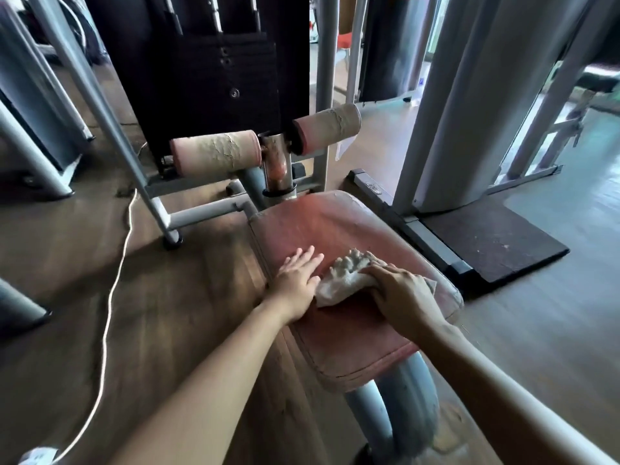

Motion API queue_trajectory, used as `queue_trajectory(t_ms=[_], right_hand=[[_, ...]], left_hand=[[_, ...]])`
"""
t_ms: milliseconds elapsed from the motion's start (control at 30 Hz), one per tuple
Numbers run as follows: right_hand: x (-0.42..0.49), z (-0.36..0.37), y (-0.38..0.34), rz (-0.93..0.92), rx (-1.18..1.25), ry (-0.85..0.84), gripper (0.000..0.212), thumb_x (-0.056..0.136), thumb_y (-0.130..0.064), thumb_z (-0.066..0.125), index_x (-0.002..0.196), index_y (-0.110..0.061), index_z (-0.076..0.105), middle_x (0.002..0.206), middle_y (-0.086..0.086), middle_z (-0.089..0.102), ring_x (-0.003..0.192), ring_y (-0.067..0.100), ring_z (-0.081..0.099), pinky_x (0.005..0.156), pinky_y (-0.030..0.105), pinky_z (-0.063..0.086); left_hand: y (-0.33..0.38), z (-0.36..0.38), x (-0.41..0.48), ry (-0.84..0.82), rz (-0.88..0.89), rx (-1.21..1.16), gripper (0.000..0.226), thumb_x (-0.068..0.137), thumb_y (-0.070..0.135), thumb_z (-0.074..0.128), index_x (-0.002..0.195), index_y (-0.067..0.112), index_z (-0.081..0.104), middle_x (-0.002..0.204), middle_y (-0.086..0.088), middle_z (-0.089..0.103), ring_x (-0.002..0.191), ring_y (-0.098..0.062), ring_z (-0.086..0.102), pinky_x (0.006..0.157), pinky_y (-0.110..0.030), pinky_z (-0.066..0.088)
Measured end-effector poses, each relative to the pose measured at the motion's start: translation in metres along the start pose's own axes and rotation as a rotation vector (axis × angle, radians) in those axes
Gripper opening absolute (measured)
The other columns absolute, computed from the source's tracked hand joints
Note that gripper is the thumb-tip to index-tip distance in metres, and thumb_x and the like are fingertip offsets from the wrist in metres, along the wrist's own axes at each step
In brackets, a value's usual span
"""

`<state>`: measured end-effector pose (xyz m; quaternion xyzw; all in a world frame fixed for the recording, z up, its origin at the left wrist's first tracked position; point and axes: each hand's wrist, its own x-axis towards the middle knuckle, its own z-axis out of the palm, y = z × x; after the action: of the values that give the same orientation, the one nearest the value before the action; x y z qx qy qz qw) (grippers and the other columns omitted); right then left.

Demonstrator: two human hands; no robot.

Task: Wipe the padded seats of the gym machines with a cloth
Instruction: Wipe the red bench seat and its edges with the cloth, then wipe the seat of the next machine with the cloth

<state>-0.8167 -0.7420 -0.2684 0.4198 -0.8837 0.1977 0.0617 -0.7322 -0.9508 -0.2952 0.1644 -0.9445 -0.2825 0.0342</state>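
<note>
Beige cloth (345,278) bunches beneath right grip (401,297) on seat (335,226).

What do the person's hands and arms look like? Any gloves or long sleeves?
No gloves and no sleeves show. The left hand and the right hand are bare. The left forearm and the right forearm are bare to the picture's edge. No watch, bracelet or ring shows.

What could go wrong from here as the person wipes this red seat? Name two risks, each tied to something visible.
1. The cloth bunched under the right hand looks grimy, so it may smear dirt across the seat rather than lift it.
2. A white cable trails over the floor left of the machine; the person could trip when moving on.
</note>
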Motion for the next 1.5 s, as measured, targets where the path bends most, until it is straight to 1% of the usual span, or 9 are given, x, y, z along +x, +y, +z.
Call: queue_trajectory(t_ms=[133, 233, 333, 533, 867, 1000, 1267, 1367, 1500], right_hand=[[0.006, -0.029, -0.015, 0.166, -0.007, -0.243, 0.012, 0.097, -0.031, 0.054, 0.107, -0.030, 0.061, 0.110, -0.010, 0.069, 0.099, 0.027, 0.067, 0.069, 0.033, 0.046], [0.008, -0.055, -0.021, 0.217, 0.018, -0.385, 0.006, 0.096, -0.029, 0.055, 0.101, -0.025, 0.054, 0.094, -0.001, 0.066, 0.091, 0.030, 0.066, 0.068, 0.036, 0.048], [0.006, -0.101, -0.036, 0.195, 0.012, -0.412, 0.013, 0.096, -0.034, 0.055, 0.104, -0.025, 0.058, 0.095, -0.001, 0.068, 0.088, 0.026, 0.065, 0.066, 0.035, 0.047], [0.008, -0.248, -0.103, 0.057, 0.203, -0.236, 0.014, 0.095, -0.037, 0.059, 0.108, -0.033, 0.064, 0.102, -0.018, 0.066, 0.082, 0.006, 0.059, 0.068, 0.025, 0.048], [0.002, -0.475, -0.204, -0.138, 0.252, -0.156, 0.041, 0.093, -0.066, 0.040, 0.111, -0.036, 0.062, 0.100, -0.021, 0.066, 0.077, 0.005, 0.060, 0.062, 0.023, 0.048], [-0.007, -0.519, -0.205, -0.235, 0.312, -0.140, 0.034, 0.092, -0.059, 0.044, 0.112, -0.037, 0.060, 0.100, -0.020, 0.065, 0.080, 0.006, 0.061, 0.065, 0.025, 0.050], [-0.026, -0.561, -0.165, -0.532, 0.405, -0.113, 0.032, 0.095, -0.045, 0.045, 0.114, -0.028, 0.065, 0.098, -0.016, 0.066, 0.077, 0.009, 0.062, 0.060, 0.031, 0.054], [-0.032, -0.567, -0.156, -0.609, 0.411, -0.140, 0.034, 0.099, -0.049, 0.044, 0.118, -0.029, 0.064, 0.103, -0.016, 0.067, 0.081, 0.002, 0.060, 0.066, 0.015, 0.049], [-0.036, -0.567, -0.166, -0.688, 0.429, -0.168, 0.029, 0.096, -0.021, 0.060, 0.122, -0.031, 0.061, 0.104, -0.013, 0.070, 0.085, -0.007, 0.045, 0.067, -0.004, 0.033]], left_hand=[[0.017, -0.030, -0.015, -0.050, -0.125, -0.096, 0.039, 0.100, 0.013, 0.053, 0.139, 0.014, 0.058, 0.157, -0.005, 0.043, 0.148, -0.020, 0.034, 0.117, -0.023, 0.022], [0.031, -0.062, -0.040, -0.062, -0.247, -0.116, 0.027, 0.097, 0.018, 0.059, 0.121, 0.018, 0.069, 0.125, -0.001, 0.069, 0.117, -0.020, 0.062, 0.093, -0.022, 0.042], [0.054, -0.100, -0.064, -0.023, -0.256, -0.136, 0.019, 0.094, 0.022, 0.062, 0.110, 0.021, 0.073, 0.104, -0.001, 0.074, 0.098, -0.024, 0.068, 0.088, -0.030, 0.053], [0.144, -0.219, -0.133, 0.300, -0.072, -0.013, 0.020, 0.091, 0.034, 0.058, 0.103, 0.025, 0.071, 0.098, 0.009, 0.072, 0.089, -0.016, 0.062, 0.082, -0.032, 0.049], [0.285, -0.387, -0.242, 0.478, -0.148, 0.019, 0.029, 0.092, 0.044, 0.050, 0.108, 0.030, 0.069, 0.101, 0.016, 0.069, 0.094, -0.011, 0.059, 0.080, -0.035, 0.051], [0.328, -0.413, -0.279, 0.607, -0.167, 0.048, 0.023, 0.093, 0.038, 0.056, 0.108, 0.027, 0.070, 0.101, 0.016, 0.069, 0.096, -0.013, 0.062, 0.081, -0.038, 0.052], [0.412, -0.407, -0.343, 0.752, -0.204, 0.034, 0.020, 0.096, 0.031, 0.060, 0.112, 0.024, 0.070, 0.106, 0.021, 0.065, 0.103, 0.000, 0.058, 0.089, -0.018, 0.045], [0.434, -0.400, -0.370, 0.782, -0.224, 0.104, 0.021, 0.096, 0.030, 0.060, 0.112, 0.022, 0.072, 0.107, 0.017, 0.067, 0.104, -0.005, 0.061, 0.088, -0.022, 0.049], [0.451, -0.392, -0.404, 0.829, -0.271, 0.174, 0.020, 0.094, 0.025, 0.060, 0.109, 0.020, 0.072, 0.104, 0.013, 0.069, 0.099, -0.011, 0.064, 0.090, -0.028, 0.050]])
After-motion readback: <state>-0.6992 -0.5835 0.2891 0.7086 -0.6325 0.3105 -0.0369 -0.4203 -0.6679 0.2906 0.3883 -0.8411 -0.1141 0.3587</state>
